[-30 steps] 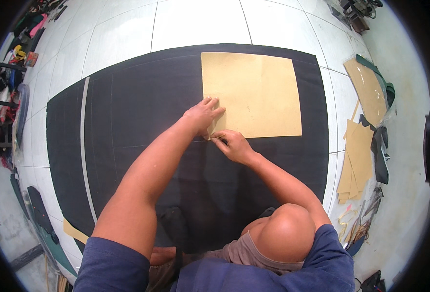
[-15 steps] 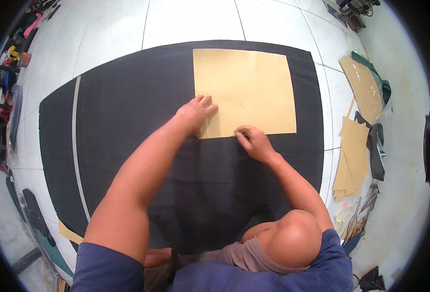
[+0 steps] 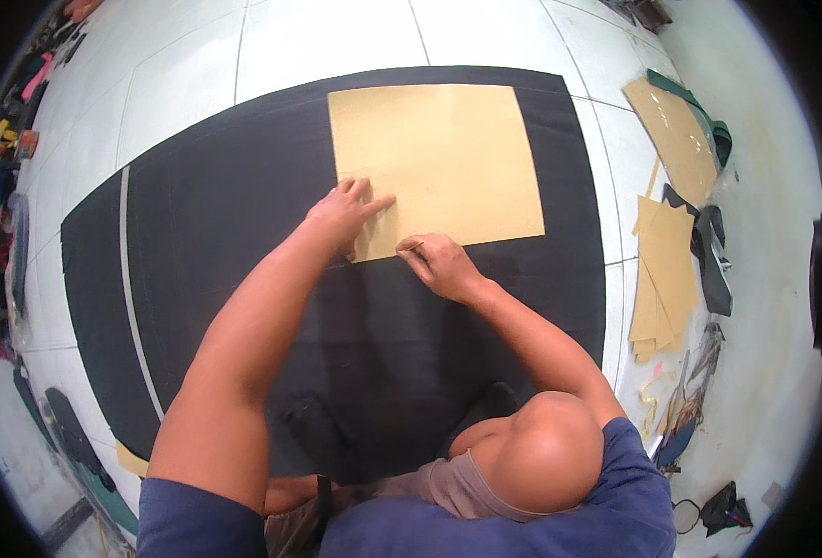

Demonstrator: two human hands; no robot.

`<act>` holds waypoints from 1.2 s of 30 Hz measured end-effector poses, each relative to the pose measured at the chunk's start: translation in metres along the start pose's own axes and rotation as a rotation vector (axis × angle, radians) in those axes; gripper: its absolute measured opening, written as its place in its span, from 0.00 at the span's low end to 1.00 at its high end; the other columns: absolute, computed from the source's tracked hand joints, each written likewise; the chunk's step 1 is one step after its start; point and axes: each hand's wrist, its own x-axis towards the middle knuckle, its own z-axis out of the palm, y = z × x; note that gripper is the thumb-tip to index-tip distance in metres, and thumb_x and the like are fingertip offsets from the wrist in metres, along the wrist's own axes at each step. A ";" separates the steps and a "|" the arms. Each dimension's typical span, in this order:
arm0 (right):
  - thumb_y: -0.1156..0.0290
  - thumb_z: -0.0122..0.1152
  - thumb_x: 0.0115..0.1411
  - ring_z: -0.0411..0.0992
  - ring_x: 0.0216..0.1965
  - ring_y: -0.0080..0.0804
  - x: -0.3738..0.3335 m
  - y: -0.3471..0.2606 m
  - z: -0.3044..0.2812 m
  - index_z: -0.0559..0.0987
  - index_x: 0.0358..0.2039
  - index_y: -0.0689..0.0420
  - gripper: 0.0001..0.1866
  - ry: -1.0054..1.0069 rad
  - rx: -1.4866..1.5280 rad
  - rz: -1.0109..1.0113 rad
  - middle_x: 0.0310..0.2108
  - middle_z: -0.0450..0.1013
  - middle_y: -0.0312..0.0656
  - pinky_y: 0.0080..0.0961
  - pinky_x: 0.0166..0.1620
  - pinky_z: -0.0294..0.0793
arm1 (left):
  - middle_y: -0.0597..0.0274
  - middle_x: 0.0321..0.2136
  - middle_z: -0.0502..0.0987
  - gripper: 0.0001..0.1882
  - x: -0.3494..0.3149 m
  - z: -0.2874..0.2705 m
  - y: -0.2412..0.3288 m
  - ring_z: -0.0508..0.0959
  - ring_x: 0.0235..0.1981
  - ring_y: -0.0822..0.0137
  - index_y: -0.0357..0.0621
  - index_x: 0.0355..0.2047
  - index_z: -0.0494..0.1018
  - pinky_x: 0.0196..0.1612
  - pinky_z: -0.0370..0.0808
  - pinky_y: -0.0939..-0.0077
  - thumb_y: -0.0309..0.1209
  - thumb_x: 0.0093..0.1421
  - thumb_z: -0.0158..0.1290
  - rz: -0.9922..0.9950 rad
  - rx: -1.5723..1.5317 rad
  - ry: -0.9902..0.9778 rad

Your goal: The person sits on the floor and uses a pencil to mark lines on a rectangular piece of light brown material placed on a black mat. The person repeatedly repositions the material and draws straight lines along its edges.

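Note:
A stiff tan cardboard sheet (image 3: 448, 153) lies flat on a large black cloth (image 3: 234, 205). My left hand (image 3: 344, 216) presses on the sheet's near left corner, fingers spread and lying flat. Along the sheet's near edge, a short way right of that corner, my right hand (image 3: 441, 263) pinches a thin yellowish pencil (image 3: 416, 245). Its tip is hidden by the fingers, close to where the edge meets the cloth.
A pale strip (image 3: 130, 279) crosses the cloth at the left. On the tiled floor (image 3: 327, 42) at right are tan cardboard pieces (image 3: 662, 279) and a plastic-covered tan sheet (image 3: 676, 139). Assorted items crowd the far left. My bent knee (image 3: 555, 451) is close to my right forearm.
My right hand has slid left along the sheet's near edge with the pencil, closer to my left hand. My left hand stays on the corner. The whole view has shifted and turned slightly.

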 end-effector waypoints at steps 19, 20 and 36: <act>0.62 0.54 0.73 0.81 0.42 0.56 -0.105 0.102 -0.140 0.80 0.43 0.62 0.15 0.491 -0.149 0.581 0.38 0.82 0.55 0.45 0.47 0.79 | 0.48 0.77 0.48 0.72 0.002 -0.005 0.006 0.52 0.77 0.43 0.79 0.78 0.48 0.72 0.70 0.54 0.34 0.38 0.81 -0.054 0.032 -0.064; 0.63 0.54 0.74 0.80 0.41 0.56 -0.103 0.104 -0.140 0.79 0.41 0.62 0.14 0.510 -0.170 0.559 0.37 0.81 0.54 0.45 0.46 0.78 | 0.48 0.77 0.48 0.72 0.002 -0.004 0.005 0.52 0.77 0.42 0.78 0.78 0.49 0.72 0.70 0.54 0.34 0.37 0.82 -0.056 0.022 -0.058; 0.67 0.52 0.70 0.81 0.40 0.51 -0.047 0.028 -0.042 0.78 0.43 0.56 0.09 0.251 -0.250 0.137 0.38 0.79 0.49 0.46 0.41 0.82 | 0.46 0.77 0.47 0.73 0.002 -0.008 0.004 0.52 0.76 0.40 0.78 0.78 0.47 0.73 0.68 0.53 0.35 0.36 0.82 -0.064 0.025 -0.081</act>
